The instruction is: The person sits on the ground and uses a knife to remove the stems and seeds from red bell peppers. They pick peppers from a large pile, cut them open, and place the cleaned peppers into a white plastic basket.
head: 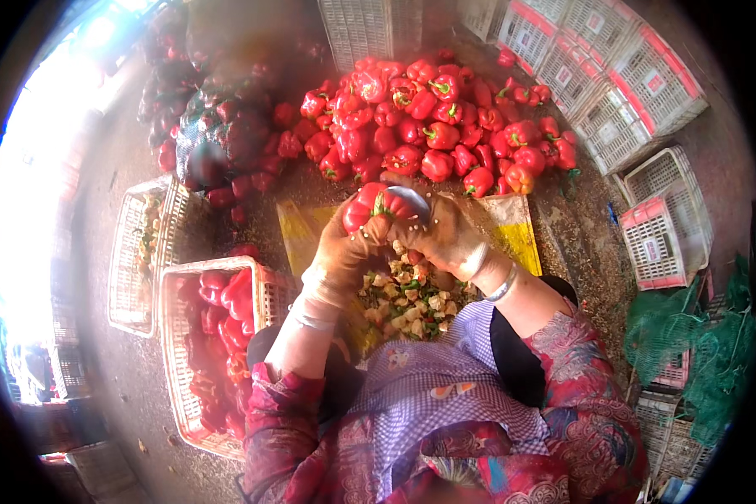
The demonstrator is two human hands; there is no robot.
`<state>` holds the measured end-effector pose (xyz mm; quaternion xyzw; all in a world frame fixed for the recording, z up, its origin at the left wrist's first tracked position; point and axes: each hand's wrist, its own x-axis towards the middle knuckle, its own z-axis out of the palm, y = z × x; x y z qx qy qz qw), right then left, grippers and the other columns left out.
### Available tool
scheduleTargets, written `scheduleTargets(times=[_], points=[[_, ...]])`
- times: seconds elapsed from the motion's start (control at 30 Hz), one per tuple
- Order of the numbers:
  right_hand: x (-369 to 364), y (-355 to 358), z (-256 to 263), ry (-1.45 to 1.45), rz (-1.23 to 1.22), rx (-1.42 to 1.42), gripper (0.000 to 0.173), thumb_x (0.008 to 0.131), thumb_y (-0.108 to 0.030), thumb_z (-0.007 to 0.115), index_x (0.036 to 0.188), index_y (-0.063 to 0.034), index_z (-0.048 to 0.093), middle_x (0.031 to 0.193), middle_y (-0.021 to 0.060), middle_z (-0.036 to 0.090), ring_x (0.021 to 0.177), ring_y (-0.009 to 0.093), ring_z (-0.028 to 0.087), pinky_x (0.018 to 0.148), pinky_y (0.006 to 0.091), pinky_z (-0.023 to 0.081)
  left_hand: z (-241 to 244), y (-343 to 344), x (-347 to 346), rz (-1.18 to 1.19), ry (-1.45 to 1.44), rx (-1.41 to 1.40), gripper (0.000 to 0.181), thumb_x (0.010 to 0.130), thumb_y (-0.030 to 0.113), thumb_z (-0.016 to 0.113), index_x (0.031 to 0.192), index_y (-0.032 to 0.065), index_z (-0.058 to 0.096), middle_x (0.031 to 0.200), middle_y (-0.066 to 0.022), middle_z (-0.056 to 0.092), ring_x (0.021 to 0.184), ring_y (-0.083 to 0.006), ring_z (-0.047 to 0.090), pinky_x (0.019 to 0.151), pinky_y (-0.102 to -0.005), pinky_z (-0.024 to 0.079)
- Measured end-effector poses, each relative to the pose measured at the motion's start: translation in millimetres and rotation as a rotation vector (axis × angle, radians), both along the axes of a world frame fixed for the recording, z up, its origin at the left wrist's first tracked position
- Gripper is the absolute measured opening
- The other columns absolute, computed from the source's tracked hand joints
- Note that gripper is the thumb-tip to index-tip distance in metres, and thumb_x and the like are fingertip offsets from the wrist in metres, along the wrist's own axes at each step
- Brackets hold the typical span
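A red bell pepper (360, 215) with a green stem is held in my left hand (340, 258), which wears a soiled glove. My right hand (448, 236), also gloved, grips a shiny metal tool (411, 198) with a curved edge, against the pepper's right side. Its handle is hidden by my fingers, so its exact kind is unclear. Pale seeds cling to both gloves. Beneath my hands lies a heap of cut pepper cores (409, 305) with green stems. Just beyond them, a large pile of whole red bell peppers (409, 120) covers the floor.
At left stands a plastic crate (170, 384) of red peppers, beside another crate (118, 264) with pale scraps. Mesh sacks of peppers (217, 120) sit at back left. Stacked crates (611, 69) and green netting (712, 359) line the right. A yellow-and-white sack (520, 242) lies underneath.
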<state>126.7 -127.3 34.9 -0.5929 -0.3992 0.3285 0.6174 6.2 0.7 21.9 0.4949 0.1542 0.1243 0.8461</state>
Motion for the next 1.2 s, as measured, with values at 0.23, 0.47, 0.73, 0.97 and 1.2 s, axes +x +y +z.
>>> scheduleTargets(times=[0.23, 0.47, 0.73, 0.97, 1.2], points=[[6, 3, 0, 0.242, -0.119, -0.159, 0.043, 0.083, -0.027, 0.075, 0.117, -0.0076, 0.058, 0.081, -0.0019, 0.060, 0.052, 0.006, 0.049, 0.043, 0.0220, 0.042, -2, -11, 4, 0.009, 0.053, -0.025, 0.046, 0.087, 0.025, 0.070, 0.124, 0.0060, 0.051, 0.069, -0.0008, 0.055, 0.046, -0.0088, 0.051, 0.041, -0.0229, 0.042], [23, -4, -11, -0.008, -0.054, -0.210, 0.038, 0.094, -0.023, 0.058, 0.127, -0.0059, 0.050, 0.107, 0.0035, 0.062, 0.094, 0.010, 0.058, 0.080, 0.0235, 0.049, 7, -9, 1, -0.025, 0.344, 0.108, 0.032, 0.084, 0.011, 0.062, 0.114, 0.0033, 0.055, 0.072, -0.0050, 0.060, 0.047, -0.0141, 0.055, 0.040, -0.0245, 0.045], [26, -4, -15, 0.379, -0.085, 0.022, 0.034, 0.091, -0.023, 0.062, 0.121, -0.0094, 0.058, 0.085, -0.0025, 0.064, 0.050, 0.003, 0.045, 0.043, 0.0191, 0.037, 2, -1, -2, -0.037, 0.132, -0.164, 0.058, 0.085, 0.024, 0.065, 0.132, 0.0010, 0.043, 0.093, -0.0110, 0.063, 0.063, -0.0182, 0.062, 0.046, -0.0280, 0.050], [38, -5, -3, 0.187, 0.052, -0.121, 0.046, 0.092, -0.026, 0.057, 0.131, -0.0052, 0.047, 0.120, 0.0094, 0.055, 0.107, 0.016, 0.049, 0.086, 0.0318, 0.046, -4, -17, 2, 0.018, 0.197, 0.159, 0.038, 0.087, 0.028, 0.065, 0.115, 0.0030, 0.057, 0.078, -0.0033, 0.060, 0.050, -0.0094, 0.053, 0.042, -0.0233, 0.041], [49, -12, -22, -0.026, 0.202, -0.121, 0.047, 0.085, -0.016, 0.061, 0.131, -0.0161, 0.049, 0.136, 0.0005, 0.052, 0.108, 0.015, 0.061, 0.081, 0.0317, 0.054, 14, -16, -4, -0.064, 0.257, 0.238, 0.041, 0.088, 0.028, 0.064, 0.119, 0.0037, 0.055, 0.075, -0.0007, 0.058, 0.049, -0.0059, 0.050, 0.043, -0.0193, 0.039]])
